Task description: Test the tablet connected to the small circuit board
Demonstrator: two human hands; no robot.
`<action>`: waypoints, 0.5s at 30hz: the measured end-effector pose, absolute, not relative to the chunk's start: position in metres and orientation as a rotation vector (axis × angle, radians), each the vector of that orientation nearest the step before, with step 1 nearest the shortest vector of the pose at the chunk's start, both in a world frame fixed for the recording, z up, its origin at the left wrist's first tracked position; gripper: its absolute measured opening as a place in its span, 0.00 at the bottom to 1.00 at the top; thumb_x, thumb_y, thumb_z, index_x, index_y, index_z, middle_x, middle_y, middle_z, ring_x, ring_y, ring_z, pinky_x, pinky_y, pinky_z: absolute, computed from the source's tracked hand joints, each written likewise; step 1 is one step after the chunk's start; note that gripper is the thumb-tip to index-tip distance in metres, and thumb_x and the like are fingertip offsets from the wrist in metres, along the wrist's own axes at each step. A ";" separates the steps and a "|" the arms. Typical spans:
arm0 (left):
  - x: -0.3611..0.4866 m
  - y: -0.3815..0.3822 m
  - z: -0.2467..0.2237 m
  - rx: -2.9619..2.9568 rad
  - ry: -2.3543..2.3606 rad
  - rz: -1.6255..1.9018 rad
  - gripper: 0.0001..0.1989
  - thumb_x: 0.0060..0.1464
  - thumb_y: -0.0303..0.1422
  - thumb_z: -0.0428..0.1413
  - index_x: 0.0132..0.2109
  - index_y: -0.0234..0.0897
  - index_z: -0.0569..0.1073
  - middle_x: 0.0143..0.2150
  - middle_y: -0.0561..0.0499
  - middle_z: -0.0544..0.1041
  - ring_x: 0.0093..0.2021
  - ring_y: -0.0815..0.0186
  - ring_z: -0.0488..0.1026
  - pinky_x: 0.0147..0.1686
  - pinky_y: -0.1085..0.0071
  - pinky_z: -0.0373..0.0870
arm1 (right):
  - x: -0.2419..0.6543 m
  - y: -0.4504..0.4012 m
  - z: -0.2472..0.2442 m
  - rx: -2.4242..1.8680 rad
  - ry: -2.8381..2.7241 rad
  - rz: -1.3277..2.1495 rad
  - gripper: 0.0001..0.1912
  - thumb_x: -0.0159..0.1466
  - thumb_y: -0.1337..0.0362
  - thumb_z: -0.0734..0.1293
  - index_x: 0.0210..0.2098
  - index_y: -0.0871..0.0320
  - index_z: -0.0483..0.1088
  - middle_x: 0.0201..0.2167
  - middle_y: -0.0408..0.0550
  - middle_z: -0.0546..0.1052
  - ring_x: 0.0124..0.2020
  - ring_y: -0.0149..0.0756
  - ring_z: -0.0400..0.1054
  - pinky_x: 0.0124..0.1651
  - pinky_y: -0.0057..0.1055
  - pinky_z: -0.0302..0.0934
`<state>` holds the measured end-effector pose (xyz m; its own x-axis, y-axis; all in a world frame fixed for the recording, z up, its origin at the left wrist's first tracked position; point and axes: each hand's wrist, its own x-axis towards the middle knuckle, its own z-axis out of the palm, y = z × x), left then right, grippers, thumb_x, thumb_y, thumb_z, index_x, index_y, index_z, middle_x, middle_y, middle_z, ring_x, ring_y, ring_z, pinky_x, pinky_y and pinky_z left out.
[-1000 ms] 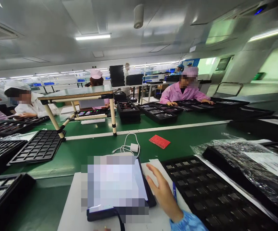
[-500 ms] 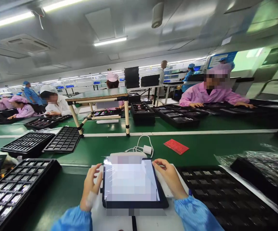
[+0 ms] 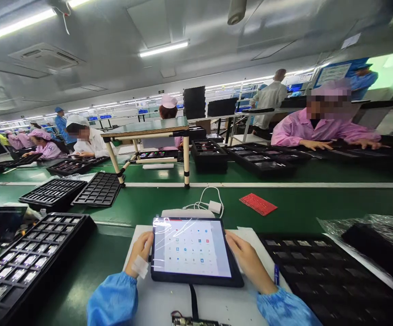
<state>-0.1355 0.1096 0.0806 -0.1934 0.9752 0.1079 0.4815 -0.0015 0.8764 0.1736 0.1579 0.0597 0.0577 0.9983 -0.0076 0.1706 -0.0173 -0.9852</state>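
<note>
Fingers of both hands bracket the tablet (image 3: 192, 250): my left hand (image 3: 141, 253), a strip of white tape across it, curls loosely against the left edge, and my right hand (image 3: 249, 262) lies along the right edge with its fingers spread flat on the bezel and the sheet below. Neither hand closes around the tablet; they steady it where it lies, screen up and lit with a grid of small icons, on a white mat (image 3: 155, 308) on the green counter (image 3: 142, 208) right in front of me. A black cable (image 3: 193, 305) runs from its near edge down to a small board (image 3: 196, 322) at the bottom of the view. I judge this as the squaring-up step, with the device seated and awake; whatever comes next would want one hand freed for the screen while the other holds the frame. Black compartment trays (image 3: 23, 267) sit at my left and right, a red card (image 3: 258, 204) and white charger (image 3: 214, 207) lie beyond, and other people work opposite.
</note>
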 end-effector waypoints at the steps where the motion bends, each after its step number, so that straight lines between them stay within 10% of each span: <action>1: -0.133 0.105 0.081 1.554 1.709 1.116 0.41 0.48 0.61 0.43 0.46 0.25 0.75 0.53 0.33 0.72 0.55 0.51 0.68 0.58 0.59 0.60 | 0.174 0.155 0.059 -1.367 -1.315 1.089 0.39 0.48 0.39 0.61 0.47 0.65 0.73 0.51 0.61 0.73 0.56 0.55 0.65 0.61 0.47 0.56; 15: -0.131 0.094 0.092 1.666 1.677 1.024 0.48 0.56 0.58 0.40 0.65 0.14 0.56 0.64 0.34 0.59 0.64 0.48 0.59 0.60 0.59 0.59 | 0.170 0.136 0.077 -1.243 -1.453 1.055 0.49 0.60 0.35 0.55 0.66 0.67 0.56 0.61 0.57 0.64 0.59 0.50 0.63 0.48 0.34 0.67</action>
